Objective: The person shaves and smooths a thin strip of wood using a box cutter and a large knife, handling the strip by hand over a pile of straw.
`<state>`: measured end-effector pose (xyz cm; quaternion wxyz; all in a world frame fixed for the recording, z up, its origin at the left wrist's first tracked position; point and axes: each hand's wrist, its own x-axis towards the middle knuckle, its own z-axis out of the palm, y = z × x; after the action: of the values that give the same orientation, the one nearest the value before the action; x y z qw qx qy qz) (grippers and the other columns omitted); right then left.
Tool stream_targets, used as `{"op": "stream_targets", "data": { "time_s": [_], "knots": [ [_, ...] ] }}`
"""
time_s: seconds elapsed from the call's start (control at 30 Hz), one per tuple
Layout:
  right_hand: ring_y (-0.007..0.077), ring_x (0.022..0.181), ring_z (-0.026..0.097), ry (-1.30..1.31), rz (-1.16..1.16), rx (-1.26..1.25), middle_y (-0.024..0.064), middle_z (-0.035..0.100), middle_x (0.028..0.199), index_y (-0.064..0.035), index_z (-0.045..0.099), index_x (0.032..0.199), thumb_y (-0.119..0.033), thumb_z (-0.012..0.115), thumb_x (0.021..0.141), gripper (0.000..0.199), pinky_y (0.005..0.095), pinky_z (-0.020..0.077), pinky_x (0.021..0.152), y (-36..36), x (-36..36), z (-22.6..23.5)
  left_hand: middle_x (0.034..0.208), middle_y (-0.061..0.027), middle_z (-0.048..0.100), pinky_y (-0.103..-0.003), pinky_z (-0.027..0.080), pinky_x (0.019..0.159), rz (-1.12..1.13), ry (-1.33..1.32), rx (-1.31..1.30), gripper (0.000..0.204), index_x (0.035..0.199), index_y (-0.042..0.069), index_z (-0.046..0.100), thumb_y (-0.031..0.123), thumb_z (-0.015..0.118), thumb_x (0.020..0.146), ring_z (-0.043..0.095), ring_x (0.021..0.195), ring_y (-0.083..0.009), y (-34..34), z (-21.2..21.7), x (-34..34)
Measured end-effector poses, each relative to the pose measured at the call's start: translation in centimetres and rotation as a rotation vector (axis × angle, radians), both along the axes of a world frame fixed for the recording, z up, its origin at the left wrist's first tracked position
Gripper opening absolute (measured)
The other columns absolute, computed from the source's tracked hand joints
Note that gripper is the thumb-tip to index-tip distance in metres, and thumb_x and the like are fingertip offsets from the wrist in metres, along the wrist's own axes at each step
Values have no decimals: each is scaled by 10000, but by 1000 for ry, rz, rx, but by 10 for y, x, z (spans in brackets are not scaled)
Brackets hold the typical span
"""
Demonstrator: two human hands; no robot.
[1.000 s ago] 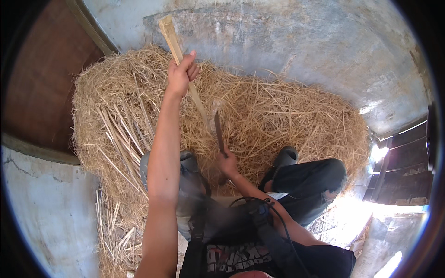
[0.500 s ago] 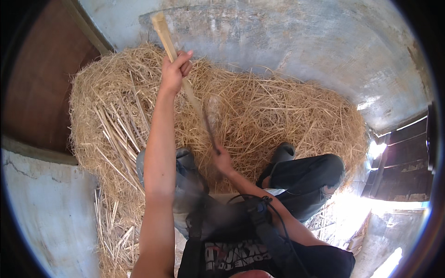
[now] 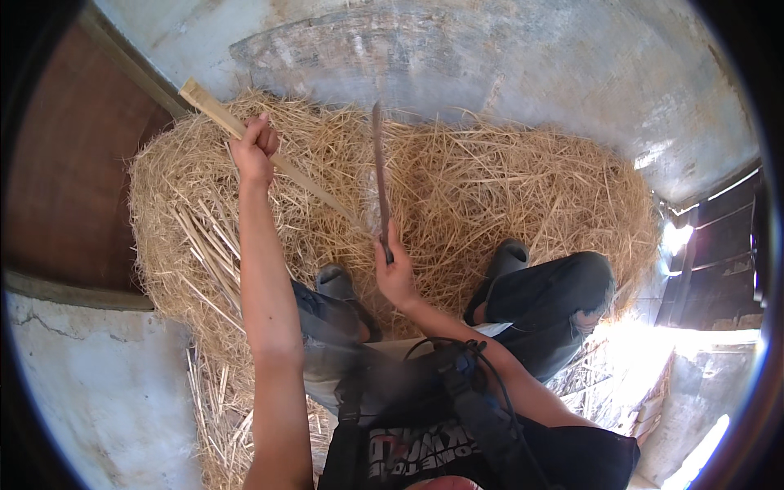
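Note:
My left hand [image 3: 255, 151] is closed around the upper part of a pale split bamboo strip [image 3: 211, 106]. The strip slants from the upper left down to the middle, where its lower end comes close to the knife. In my right hand [image 3: 396, 276] is the dark handle of a long knife [image 3: 379, 159], its narrow blade pointing up and away from me. The blade stands apart from my left hand. Behind its lower part is a pale, blurred patch among the straw, and I cannot make out what it is.
A thick straw heap [image 3: 514, 184] spreads before me, with several thin bamboo strips [image 3: 204, 241] on its left side. My dark boots [image 3: 506, 257] stand in it. A grey wall [image 3: 457, 65] rises behind, a brown panel [image 3: 82, 163] stands left, dark boards [image 3: 719, 253] right.
My left hand has moved left and a little down, so the bamboo strip slants more. My right hand has turned the knife, and its blade now points upward, apart from the strip.

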<state>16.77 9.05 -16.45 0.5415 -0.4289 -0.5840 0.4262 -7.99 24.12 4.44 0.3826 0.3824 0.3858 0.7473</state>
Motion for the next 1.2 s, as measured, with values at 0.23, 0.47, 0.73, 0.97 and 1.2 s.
{"op": "stream_targets", "data": {
  "time_s": [0.23, 0.47, 0.73, 0.97, 1.2],
  "knots": [
    [185, 690, 551, -324, 21, -393, 141, 666, 867, -50, 426, 1528, -124, 603, 998, 564, 328, 491, 673, -33, 14, -158, 533, 61, 213, -297, 164, 464, 73, -4, -8, 453, 639, 190, 302, 112, 629, 942, 170, 457, -93, -10, 1, -20],
    [127, 642, 475, -32, -46, -123, 98, 564, 752, -96, 388, 1559, -171, 581, 1032, 566, 288, 429, 600, 27, 23, 27, 538, 54, 225, -290, 170, 465, 30, -22, -38, 429, 650, 185, 317, 121, 631, 935, 182, 462, -99, -11, -2, -14],
    [188, 673, 592, -346, 179, -336, 97, 654, 832, -145, 444, 1538, -219, 644, 988, 590, 346, 494, 634, -5, 28, -90, 547, 49, 225, -286, 173, 454, -98, -30, -19, 374, 694, 170, 333, 132, 637, 909, 192, 461, -100, -10, 1, -16],
    [346, 926, 710, -254, 96, -436, 270, 687, 1102, -58, 489, 1481, -138, 622, 973, 531, 378, 545, 800, 42, 47, 32, 541, 56, 274, -276, 208, 476, -254, -72, 22, 238, 751, 162, 457, 157, 639, 905, 214, 470, -94, -15, -6, -23],
    [76, 634, 469, 18, -73, 125, 15, 571, 757, -72, 397, 1550, -102, 599, 1017, 571, 255, 416, 573, 16, 23, 15, 544, 61, 282, -274, 217, 486, -481, -80, 71, 266, 725, 165, 460, 222, 659, 893, 227, 479, -95, -14, -8, -19]
  ]
}}
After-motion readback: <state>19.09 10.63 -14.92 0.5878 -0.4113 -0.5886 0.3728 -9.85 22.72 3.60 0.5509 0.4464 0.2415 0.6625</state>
